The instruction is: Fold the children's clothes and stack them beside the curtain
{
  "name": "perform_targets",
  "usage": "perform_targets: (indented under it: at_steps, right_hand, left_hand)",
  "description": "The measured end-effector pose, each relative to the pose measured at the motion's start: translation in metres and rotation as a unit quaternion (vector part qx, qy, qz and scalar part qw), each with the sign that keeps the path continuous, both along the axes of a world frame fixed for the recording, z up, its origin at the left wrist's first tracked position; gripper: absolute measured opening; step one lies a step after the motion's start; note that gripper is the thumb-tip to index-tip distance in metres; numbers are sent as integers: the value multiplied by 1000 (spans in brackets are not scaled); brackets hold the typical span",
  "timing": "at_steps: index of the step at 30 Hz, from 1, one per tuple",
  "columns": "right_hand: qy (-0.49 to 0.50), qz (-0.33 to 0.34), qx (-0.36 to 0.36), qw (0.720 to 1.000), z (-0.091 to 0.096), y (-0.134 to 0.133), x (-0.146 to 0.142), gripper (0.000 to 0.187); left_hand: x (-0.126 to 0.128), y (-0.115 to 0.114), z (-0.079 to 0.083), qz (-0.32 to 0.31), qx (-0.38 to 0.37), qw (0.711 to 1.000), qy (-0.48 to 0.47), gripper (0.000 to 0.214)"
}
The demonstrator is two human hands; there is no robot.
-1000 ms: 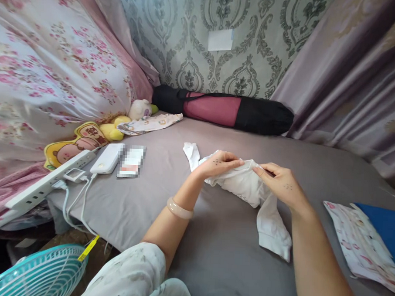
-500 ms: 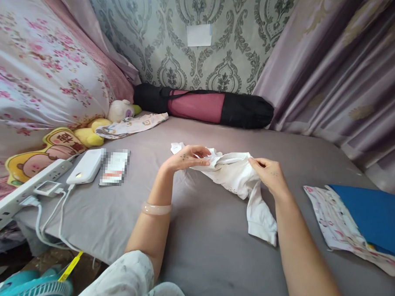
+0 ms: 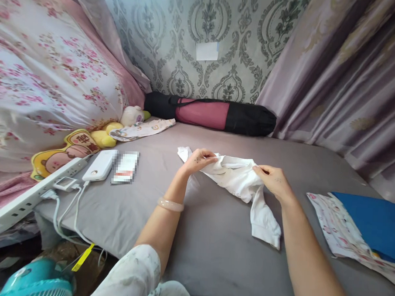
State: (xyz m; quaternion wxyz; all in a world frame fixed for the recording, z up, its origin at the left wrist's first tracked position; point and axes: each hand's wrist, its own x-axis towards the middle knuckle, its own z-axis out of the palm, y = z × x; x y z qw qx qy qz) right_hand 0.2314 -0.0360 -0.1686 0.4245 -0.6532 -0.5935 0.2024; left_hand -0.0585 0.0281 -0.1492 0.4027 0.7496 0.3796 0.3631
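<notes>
A white garment [image 3: 238, 180] is held just above the grey sheet of the bed [image 3: 213, 244], near its middle. The grip of the left hand [image 3: 198, 160] is closed on the garment's far left edge, and the grip of the right hand [image 3: 274, 184] is pinched shut on its right edge. One loose end of the garment is draped down onto the sheet on the near side. A pale bracelet [image 3: 170, 204] is worn on the left wrist, nearer than the garment.

Beyond the garment, a black and pink rolled bag [image 3: 212, 114] is laid along the foot of a wall covered in grey patterned wallpaper [image 3: 176, 42]. To the garment's right, mauve curtains [image 3: 351, 76] are hung. Also on the right, a printed cloth [image 3: 334, 228] is spread on the sheet with a blue item [image 3: 374, 223] on it. To the garment's left, a white power bank [image 3: 100, 165] and a power strip [image 3: 35, 193] are set at the bed's edge. A floral quilt [image 3: 40, 71] is piled behind them, and a yellow plush toy [image 3: 103, 137] is seen at its foot. A teal fan [image 3: 37, 283] is seen low on the floor, well to the left of the garment.
</notes>
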Motion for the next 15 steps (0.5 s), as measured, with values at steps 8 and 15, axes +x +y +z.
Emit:
perform_targets:
  at_steps: [8,15]
  right_hand:
    - [-108,1,18,994,15,-16,2,38]
    - [-183,-45,128,974,78,-47,-18,36]
  left_hand:
    - [0,-9,20,57,18,998,-28,36]
    - [-14,-39,67,62,87,991,-80,34]
